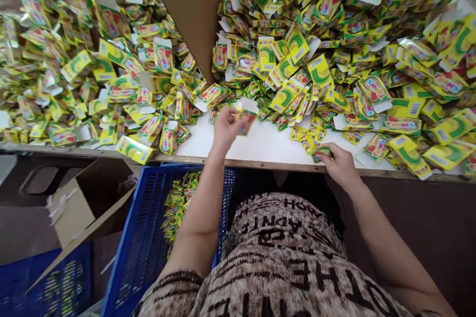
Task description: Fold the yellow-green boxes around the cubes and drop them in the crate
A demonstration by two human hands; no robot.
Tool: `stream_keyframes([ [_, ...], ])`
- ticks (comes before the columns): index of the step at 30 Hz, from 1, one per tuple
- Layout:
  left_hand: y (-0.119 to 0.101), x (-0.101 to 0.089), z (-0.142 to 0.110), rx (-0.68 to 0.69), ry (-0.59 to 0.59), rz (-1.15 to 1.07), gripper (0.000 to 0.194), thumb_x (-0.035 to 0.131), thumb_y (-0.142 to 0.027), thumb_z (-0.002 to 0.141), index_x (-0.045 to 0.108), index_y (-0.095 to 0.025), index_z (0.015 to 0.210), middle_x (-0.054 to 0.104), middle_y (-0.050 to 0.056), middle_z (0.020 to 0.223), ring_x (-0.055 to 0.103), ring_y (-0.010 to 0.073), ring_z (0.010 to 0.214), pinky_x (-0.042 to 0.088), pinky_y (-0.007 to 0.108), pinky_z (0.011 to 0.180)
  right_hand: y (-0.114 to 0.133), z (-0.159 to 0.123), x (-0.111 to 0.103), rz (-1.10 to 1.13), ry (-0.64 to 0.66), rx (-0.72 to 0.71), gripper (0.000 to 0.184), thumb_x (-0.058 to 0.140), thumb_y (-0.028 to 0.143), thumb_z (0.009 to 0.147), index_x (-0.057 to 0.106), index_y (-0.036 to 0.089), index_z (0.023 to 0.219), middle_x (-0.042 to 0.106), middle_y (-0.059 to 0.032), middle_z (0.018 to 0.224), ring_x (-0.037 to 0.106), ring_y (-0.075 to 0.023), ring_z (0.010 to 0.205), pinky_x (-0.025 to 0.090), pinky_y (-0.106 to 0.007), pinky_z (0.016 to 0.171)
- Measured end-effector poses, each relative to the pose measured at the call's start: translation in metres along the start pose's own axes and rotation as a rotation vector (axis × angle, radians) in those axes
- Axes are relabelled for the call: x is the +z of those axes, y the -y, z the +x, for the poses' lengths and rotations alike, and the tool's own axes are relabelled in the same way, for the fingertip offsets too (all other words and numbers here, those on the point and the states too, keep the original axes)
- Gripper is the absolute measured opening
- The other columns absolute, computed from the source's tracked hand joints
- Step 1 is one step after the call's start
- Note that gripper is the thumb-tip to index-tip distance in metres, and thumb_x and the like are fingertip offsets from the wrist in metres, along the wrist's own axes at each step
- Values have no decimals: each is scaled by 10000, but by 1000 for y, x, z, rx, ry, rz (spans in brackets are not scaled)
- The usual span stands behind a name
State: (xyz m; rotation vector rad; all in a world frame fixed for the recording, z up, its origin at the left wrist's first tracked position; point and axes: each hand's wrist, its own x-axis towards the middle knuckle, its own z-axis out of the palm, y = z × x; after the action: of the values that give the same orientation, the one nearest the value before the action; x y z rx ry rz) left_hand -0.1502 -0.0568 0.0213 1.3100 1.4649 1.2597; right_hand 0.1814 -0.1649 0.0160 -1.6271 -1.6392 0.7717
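Note:
My left hand (225, 131) is raised over the white tabletop (267, 147), closed on a small yellow, green and red carton (246, 123). That carton is blurred, and a white flap shows at its top. Near the table's front edge, my right hand (340, 162) pinches a small green and red packet (322, 152) between thumb and fingers. Several small yellow packets (310, 134) lie just beyond it. Green packets (256, 90) are heaped behind my left hand.
Cartons are piled on the left (122, 89) and on the right (327, 54), with a brown cardboard divider (193, 5) between the heaps. Below the table edge stand a blue crate (130, 237) holding small packets (182, 203) and an opened cardboard box (78, 208).

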Motion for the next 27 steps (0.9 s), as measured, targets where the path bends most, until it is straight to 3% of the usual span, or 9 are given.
stream_keyframes([
  [2, 0, 23, -40, -43, 244, -103, 331, 793, -340, 738, 626, -176, 973, 677, -13, 793, 612, 149, 733, 462, 267, 693, 25, 9, 12, 186, -173, -78, 229, 660, 352, 858, 665, 228, 1051, 740, -41, 955, 690, -214, 854, 535, -339, 777],
  [4, 2, 48, -72, -86, 385, -169, 324, 774, -374, 749, 633, -174, 961, 694, -2, 842, 633, 157, 784, 488, 272, 738, 49, 21, 24, 261, -252, -213, 223, 642, 342, 888, 645, 237, 1085, 723, -45, 1029, 683, -215, 926, 541, -345, 818],
  [8, 7, 78, -98, -116, 393, -276, 299, 736, -392, 786, 590, -177, 935, 679, -5, 847, 631, 148, 812, 492, 270, 784, 69, 37, 41, 11, -166, -419, 121, 594, 238, 909, 675, 218, 997, 702, -77, 991, 630, -254, 1000, 503, -403, 917],
  [12, 8, 78, -99, -121, 361, -301, 294, 721, -403, 800, 571, -179, 918, 655, -13, 816, 610, 136, 787, 474, 253, 764, 73, 41, 35, -240, -21, -403, 156, 557, 150, 882, 682, 168, 973, 666, -124, 984, 595, -282, 998, 477, -397, 872],
  [18, -1, 73, -98, -113, 521, -337, 388, 797, -394, 744, 620, -175, 1011, 659, -3, 900, 588, 139, 832, 456, 256, 800, 96, 56, 13, -356, 531, -461, 92, 607, 121, 803, 687, 166, 815, 654, -82, 884, 583, -223, 857, 415, -312, 745],
  [20, -2, 73, -97, -110, 534, -321, 362, 794, -404, 751, 646, -164, 978, 651, -3, 874, 570, 138, 817, 444, 253, 790, 97, 57, 12, -320, 509, -444, 136, 603, 130, 819, 697, 170, 909, 674, -76, 915, 590, -212, 841, 406, -302, 727],
  [22, -1, 73, -97, -125, 521, -341, 359, 781, -427, 764, 654, -158, 966, 652, 2, 876, 562, 140, 817, 441, 258, 794, 93, 56, 15, -249, 375, -394, 193, 612, 141, 833, 694, 187, 1002, 689, -55, 908, 595, -206, 826, 412, -301, 719],
  [24, 0, 73, -96, -136, 503, -374, 384, 794, -434, 749, 653, -159, 977, 655, 2, 889, 561, 141, 822, 441, 260, 798, 87, 54, 21, -207, 270, -397, 128, 641, 165, 845, 714, 196, 946, 696, -52, 890, 592, -215, 852, 436, -322, 749],
  [27, 1, 72, -95, -111, 469, -364, 363, 801, -439, 741, 659, -157, 919, 635, -16, 824, 535, 126, 772, 421, 241, 751, 79, 49, 31, -271, 278, -542, 123, 681, 258, 869, 748, 192, 789, 690, -117, 1104, 546, -286, 1077, 454, -428, 909],
])
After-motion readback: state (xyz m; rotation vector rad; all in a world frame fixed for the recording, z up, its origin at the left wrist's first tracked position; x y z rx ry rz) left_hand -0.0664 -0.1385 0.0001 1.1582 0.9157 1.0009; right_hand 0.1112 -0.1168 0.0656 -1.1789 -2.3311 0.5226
